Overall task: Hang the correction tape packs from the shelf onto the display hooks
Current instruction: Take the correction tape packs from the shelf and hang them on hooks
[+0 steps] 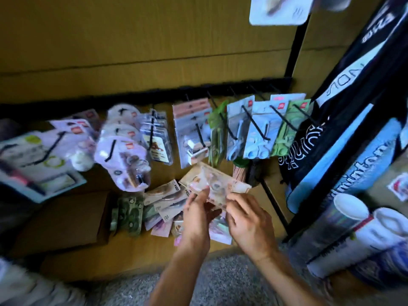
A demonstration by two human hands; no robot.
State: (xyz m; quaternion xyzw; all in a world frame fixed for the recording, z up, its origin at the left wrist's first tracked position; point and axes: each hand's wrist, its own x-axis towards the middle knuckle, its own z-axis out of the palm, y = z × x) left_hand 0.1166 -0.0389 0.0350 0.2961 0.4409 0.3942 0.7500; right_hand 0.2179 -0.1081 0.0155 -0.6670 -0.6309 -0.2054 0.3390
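At the far left, large carded items [33, 160] are seen hanging tilted from black hooks, with a closed brown cardboard box [64, 219] below them on the wooden shelf [136, 257]. Further right, rounded lilac packs [123, 155] are hung in a stack, then clear-fronted packs [157, 138]. Beneath these, a loose heap of correction tape packs [163, 208] is spread on the shelf, green ones lying at its left edge.

Above the heap, a fan of beige correction tape packs [212, 180] is held up between both hands. The left hand [198, 215] is seen with thumb and fingers pinching the lower edge of the fan; the right hand [249, 215] is closed on its right end, fingers curled together behind the cards.

Behind the hands, a black rail of display hooks [256, 120] carries pink, green and pale blue packs [258, 133]. To the right, black and blue racket bags [344, 138] are propped against a dark rack, with white tubes [353, 219] lying below. The picture is blurred throughout.
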